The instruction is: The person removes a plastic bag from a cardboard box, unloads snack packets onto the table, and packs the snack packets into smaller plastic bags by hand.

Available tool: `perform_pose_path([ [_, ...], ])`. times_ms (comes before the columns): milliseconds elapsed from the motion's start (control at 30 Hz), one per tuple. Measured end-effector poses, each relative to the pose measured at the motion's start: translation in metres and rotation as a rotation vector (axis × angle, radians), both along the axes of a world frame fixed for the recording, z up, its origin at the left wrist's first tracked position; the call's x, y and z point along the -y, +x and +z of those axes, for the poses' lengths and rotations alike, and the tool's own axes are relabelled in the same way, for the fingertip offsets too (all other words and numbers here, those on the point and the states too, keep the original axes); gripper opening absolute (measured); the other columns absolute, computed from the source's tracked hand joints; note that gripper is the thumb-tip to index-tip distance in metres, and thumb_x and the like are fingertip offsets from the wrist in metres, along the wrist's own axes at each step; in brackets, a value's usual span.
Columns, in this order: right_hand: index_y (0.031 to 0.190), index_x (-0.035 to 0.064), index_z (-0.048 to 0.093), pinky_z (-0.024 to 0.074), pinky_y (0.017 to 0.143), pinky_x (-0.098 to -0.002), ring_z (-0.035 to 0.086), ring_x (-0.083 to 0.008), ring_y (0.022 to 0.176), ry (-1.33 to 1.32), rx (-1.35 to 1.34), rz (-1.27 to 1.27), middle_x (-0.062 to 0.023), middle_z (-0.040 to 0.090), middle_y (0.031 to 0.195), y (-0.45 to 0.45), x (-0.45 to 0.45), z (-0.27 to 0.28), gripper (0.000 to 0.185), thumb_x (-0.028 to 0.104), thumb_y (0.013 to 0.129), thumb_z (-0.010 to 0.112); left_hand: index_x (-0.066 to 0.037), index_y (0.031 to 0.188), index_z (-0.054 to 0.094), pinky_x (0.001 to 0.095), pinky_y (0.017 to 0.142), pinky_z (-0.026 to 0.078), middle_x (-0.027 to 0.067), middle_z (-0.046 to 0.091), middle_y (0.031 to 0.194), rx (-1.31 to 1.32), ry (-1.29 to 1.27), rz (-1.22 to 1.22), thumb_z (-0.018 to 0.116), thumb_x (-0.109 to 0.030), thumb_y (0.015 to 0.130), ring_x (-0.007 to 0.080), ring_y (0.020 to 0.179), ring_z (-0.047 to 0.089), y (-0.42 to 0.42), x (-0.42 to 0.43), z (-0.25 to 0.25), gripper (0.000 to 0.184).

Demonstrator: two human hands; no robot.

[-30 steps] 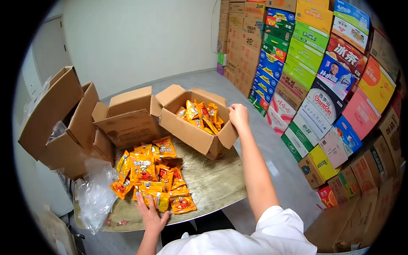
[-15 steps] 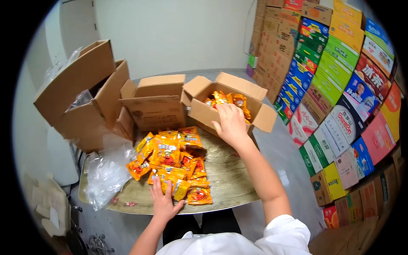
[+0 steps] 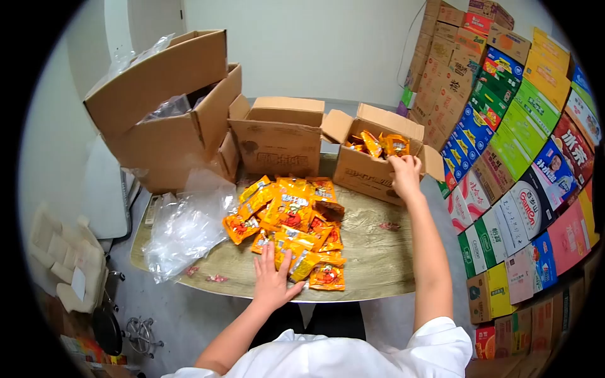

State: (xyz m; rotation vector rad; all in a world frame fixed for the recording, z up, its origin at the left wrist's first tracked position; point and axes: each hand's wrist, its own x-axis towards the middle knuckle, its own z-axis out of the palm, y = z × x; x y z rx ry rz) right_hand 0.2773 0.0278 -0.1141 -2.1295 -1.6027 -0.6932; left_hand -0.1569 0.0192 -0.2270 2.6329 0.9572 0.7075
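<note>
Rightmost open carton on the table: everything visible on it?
The rightmost open carton is brown, apparently cardboard, with dark print on its near side. It stands upright at the far right of the table, its top open and the visible flaps spread. Shiny orange packets lie inside. The right hand is at its near rim; whether the fingers grip anything is unclear.

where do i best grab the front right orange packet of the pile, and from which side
Probably pinch the front right packet by its right edge, coming from the right: it seems to lie nearly flat with bare tabletop along that side, while other packets crowd its far and left sides.
</note>
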Motion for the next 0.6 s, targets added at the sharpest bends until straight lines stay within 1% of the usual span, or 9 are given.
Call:
perform_pose_path([
  [133, 0.114, 0.0145, 0.056, 0.0276, 0.107, -0.0540, 0.050, -0.0272, 0.116, -0.097, -0.010, 0.016, -0.0048, 0.060, 0.114, 0.004, -0.005, 0.003, 0.049, 0.000, 0.069, 0.071, -0.020, 0.151, 0.024, 0.0702, 0.106, 0.016, 0.0290, 0.011, 0.154, 0.003, 0.013, -0.001, 0.070, -0.052, 0.077, 0.0487, 0.142, 0.011, -0.001, 0.000, -0.002, 0.093],
  [233, 0.117, 0.0126, 0.053, 0.0267, 0.109, -0.0551, 0.045, -0.0288, 0.124, -0.102, 0.022, -0.127, -0.0081, 0.053, 0.124, -0.031, -0.001, 0.006, 0.051, 0.003, 0.071, 0.071, -0.019, 0.151, 0.024, 0.0700, 0.105, 0.018, 0.0290, 0.011, 0.154, 0.045, 0.027, -0.001, 0.069, -0.052, 0.077, 0.0487, 0.142, 0.011, -0.002, 0.000, -0.003, 0.093],
  [300, 0.120, 0.0094, 0.051, 0.0261, 0.111, -0.0561, 0.040, -0.0307, 0.129, 0.176, -0.011, -0.002, -0.0112, 0.047, 0.129, -0.072, 0.001, 0.012, 0.052, 0.006, 0.072, 0.071, -0.019, 0.151, 0.024, 0.0697, 0.105, 0.019, 0.0292, 0.011, 0.154, 0.045, 0.013, 0.013, 0.069, -0.052, 0.077, 0.0491, 0.142, 0.012, -0.003, 0.000, -0.001, 0.092],
  [333, 0.120, 0.0072, 0.051, 0.0298, 0.109, -0.0529, 0.043, -0.0326, 0.126, 0.205, -0.107, 0.100, -0.0135, 0.050, 0.126, -0.091, 0.003, 0.011, 0.050, 0.008, 0.074, 0.071, -0.019, 0.151, 0.024, 0.0697, 0.105, 0.020, 0.0294, 0.011, 0.154, 0.052, 0.026, 0.011, 0.070, -0.052, 0.077, 0.0492, 0.142, 0.012, -0.003, 0.000, -0.002, 0.092],
  [400, 0.108, 0.0033, 0.058, 0.0416, 0.097, -0.0439, 0.055, -0.0344, 0.108, 0.262, -0.246, 0.355, -0.0166, 0.061, 0.108, -0.136, 0.008, 0.008, 0.037, 0.012, 0.074, 0.071, -0.019, 0.151, 0.024, 0.0687, 0.105, 0.021, 0.0297, 0.011, 0.153, 0.059, 0.050, 0.011, 0.071, -0.050, 0.077, 0.0496, 0.141, 0.014, -0.002, 0.001, -0.002, 0.093],
  [467, 0.099, 0.0022, 0.062, 0.0470, 0.089, -0.0414, 0.059, -0.0333, 0.100, 0.152, -0.394, 0.522, -0.0161, 0.063, 0.102, -0.179, 0.009, -0.002, 0.028, 0.011, 0.074, 0.072, -0.018, 0.151, 0.023, 0.0678, 0.105, 0.022, 0.0298, 0.011, 0.153, 0.071, 0.050, 0.008, 0.072, -0.049, 0.077, 0.0498, 0.141, 0.015, -0.001, 0.001, -0.005, 0.094],
  [500, 0.097, 0.0021, 0.062, 0.0473, 0.088, -0.0418, 0.059, -0.0337, 0.100, 0.116, -0.409, 0.641, -0.0165, 0.063, 0.102, -0.199, 0.004, -0.008, 0.027, 0.012, 0.074, 0.072, -0.017, 0.151, 0.022, 0.0669, 0.106, 0.023, 0.0299, 0.012, 0.153, 0.081, 0.053, 0.004, 0.072, -0.049, 0.077, 0.0500, 0.141, 0.015, -0.001, 0.000, -0.005, 0.095],
  [533, 0.097, 0.0018, 0.063, 0.0467, 0.090, -0.0422, 0.059, -0.0343, 0.101, 0.064, -0.397, 0.723, -0.0168, 0.063, 0.101, -0.222, -0.001, -0.009, 0.028, 0.016, 0.075, 0.073, -0.010, 0.149, 0.025, 0.0612, 0.107, 0.026, 0.0311, 0.018, 0.150, 0.111, 0.074, -0.012, 0.074, -0.039, 0.076, 0.0519, 0.136, 0.024, 0.001, 0.002, 0.001, 0.092],
  [600, 0.105, 0.0034, 0.062, 0.0373, 0.104, -0.0463, 0.050, -0.0351, 0.121, -0.028, -0.282, 0.766, -0.0170, 0.059, 0.115, -0.258, -0.017, -0.023, 0.038, 0.026, 0.077, 0.073, -0.008, 0.147, 0.029, 0.0610, 0.105, 0.028, 0.0316, 0.020, 0.148, 0.124, 0.040, -0.018, 0.074, -0.037, 0.076, 0.0523, 0.133, 0.026, 0.011, 0.000, -0.007, 0.088],
])
